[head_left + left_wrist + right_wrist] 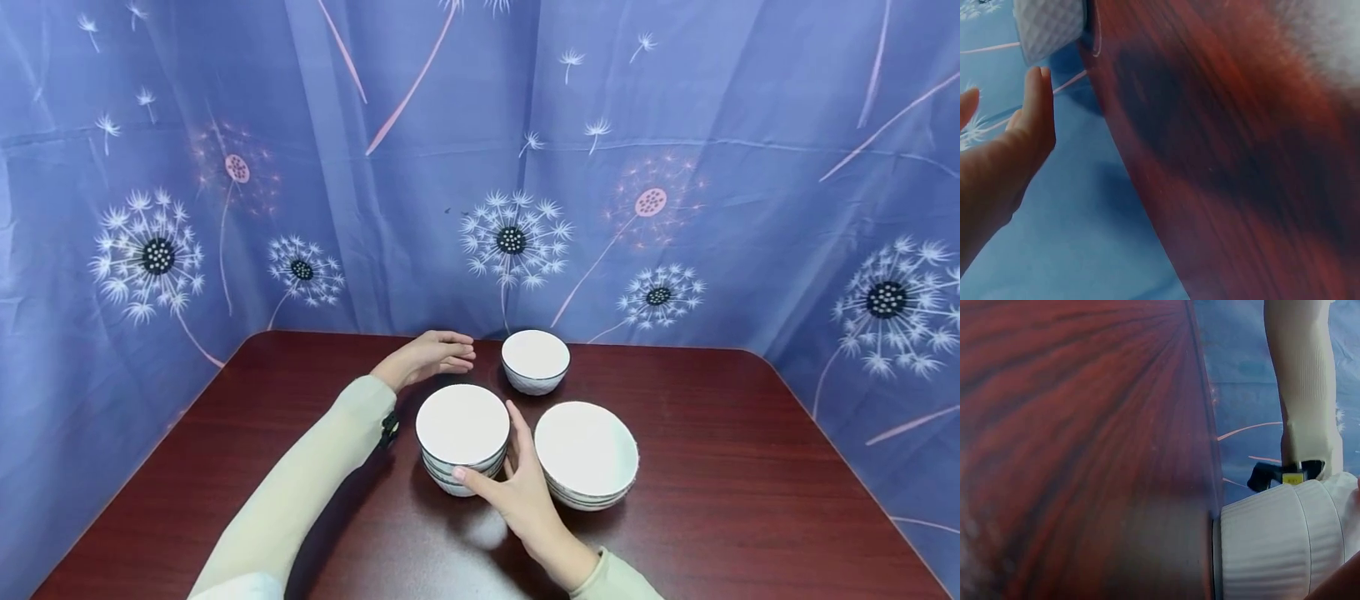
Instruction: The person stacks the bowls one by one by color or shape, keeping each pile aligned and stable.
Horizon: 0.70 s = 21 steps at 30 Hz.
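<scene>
A stack of white bowls with dark rims stands near the middle of the table. My right hand holds this stack from its right side, thumb at the front and fingers along the far right. The stack's ribbed outer wall fills the lower right of the right wrist view, where little of the hand shows. Behind the stack, my left hand is raised, fingers extended and holding nothing. Those fingers point toward a single small white bowl near the back edge, a gap apart; its diamond-patterned wall appears in the left wrist view.
A second stack of wider white bowls stands just right of my right hand. The dark red wooden table ends at a blue curtain with dandelion prints, behind and along both sides.
</scene>
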Each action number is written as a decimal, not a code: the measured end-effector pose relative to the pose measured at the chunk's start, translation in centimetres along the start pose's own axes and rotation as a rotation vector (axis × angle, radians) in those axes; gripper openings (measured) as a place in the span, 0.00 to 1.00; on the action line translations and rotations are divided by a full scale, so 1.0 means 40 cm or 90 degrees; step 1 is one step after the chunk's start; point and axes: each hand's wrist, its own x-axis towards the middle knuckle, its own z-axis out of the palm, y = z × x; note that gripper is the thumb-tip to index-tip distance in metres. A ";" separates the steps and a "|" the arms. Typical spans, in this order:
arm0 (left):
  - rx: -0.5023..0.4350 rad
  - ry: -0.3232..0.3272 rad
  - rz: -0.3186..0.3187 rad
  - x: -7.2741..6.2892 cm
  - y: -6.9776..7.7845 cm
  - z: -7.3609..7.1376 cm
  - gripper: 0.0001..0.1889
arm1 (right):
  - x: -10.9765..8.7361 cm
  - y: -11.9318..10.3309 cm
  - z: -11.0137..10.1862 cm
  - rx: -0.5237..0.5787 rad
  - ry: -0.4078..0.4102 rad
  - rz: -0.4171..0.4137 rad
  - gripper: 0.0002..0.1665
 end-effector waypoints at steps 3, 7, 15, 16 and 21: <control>0.020 -0.018 -0.003 0.024 0.003 0.005 0.25 | 0.000 0.000 0.001 0.003 -0.001 0.005 0.62; 0.043 -0.040 -0.010 0.055 0.016 0.016 0.24 | 0.000 -0.001 0.000 0.002 0.000 0.007 0.62; 0.080 -0.074 -0.021 0.115 0.033 0.052 0.24 | 0.000 -0.001 -0.003 -0.001 -0.003 -0.001 0.61; 0.083 -0.076 -0.025 0.122 0.033 0.057 0.24 | 0.000 -0.001 -0.003 -0.002 -0.003 -0.003 0.61; 0.120 -0.084 -0.039 0.140 0.026 0.083 0.26 | -0.001 0.002 -0.004 -0.007 -0.001 -0.002 0.60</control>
